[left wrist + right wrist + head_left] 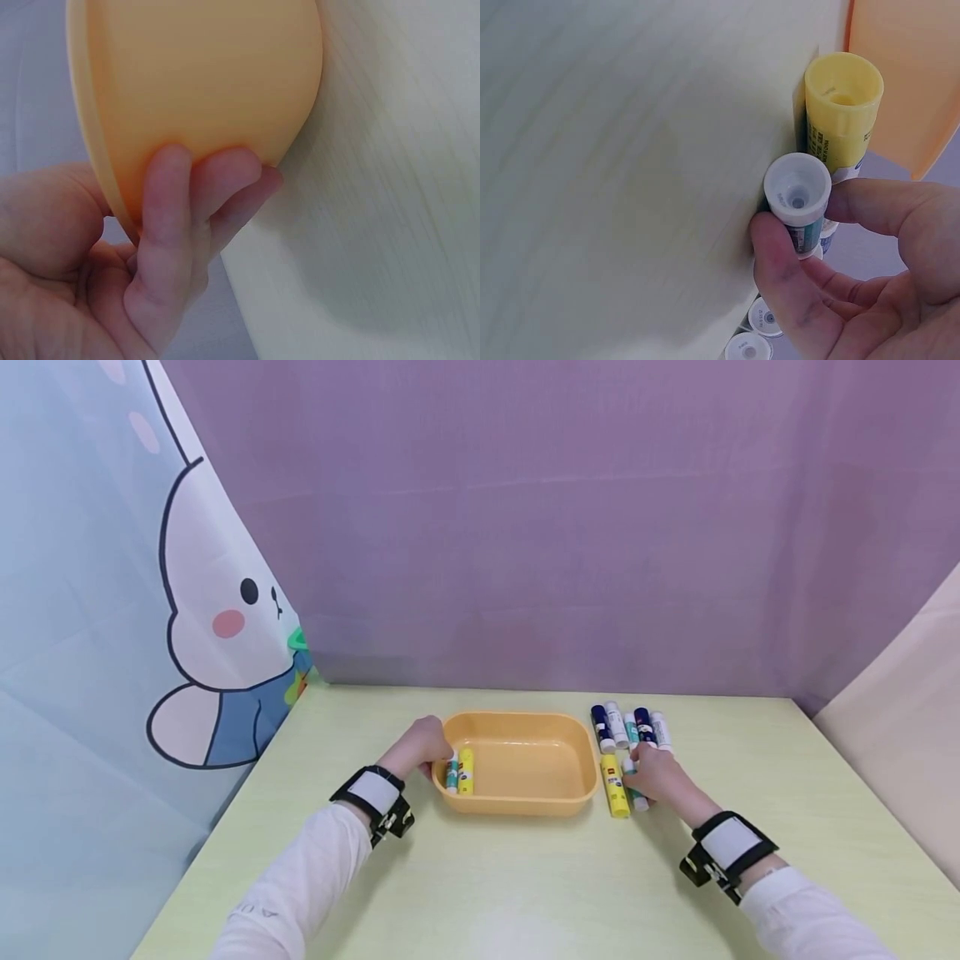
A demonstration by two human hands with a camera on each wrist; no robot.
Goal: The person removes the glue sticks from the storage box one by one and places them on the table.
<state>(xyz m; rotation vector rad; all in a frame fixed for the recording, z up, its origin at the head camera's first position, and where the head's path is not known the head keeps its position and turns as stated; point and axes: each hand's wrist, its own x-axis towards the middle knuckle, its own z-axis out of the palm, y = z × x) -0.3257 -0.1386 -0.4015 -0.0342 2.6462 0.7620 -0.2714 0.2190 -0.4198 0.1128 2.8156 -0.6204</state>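
An orange plastic tray (517, 807) sits on the table, and my left hand (427, 745) grips its left end. In the left wrist view the thumb is on the rim side and the fingers (166, 187) press the outer wall. Inside the tray, at the left, lie a teal-and-white glue stick (452, 774) and a yellow one (466, 771). Right of the tray, my right hand (662, 775) pinches another teal-and-white glue stick (798, 186) between thumb and fingers. Close beside that one lies a yellow glue stick (615, 787).
Behind my right hand, several glue sticks lie in a row, among them a navy one (602, 729) and a white one (616, 725). A purple curtain (555, 543) hangs along the back edge of the pale table (495, 885).
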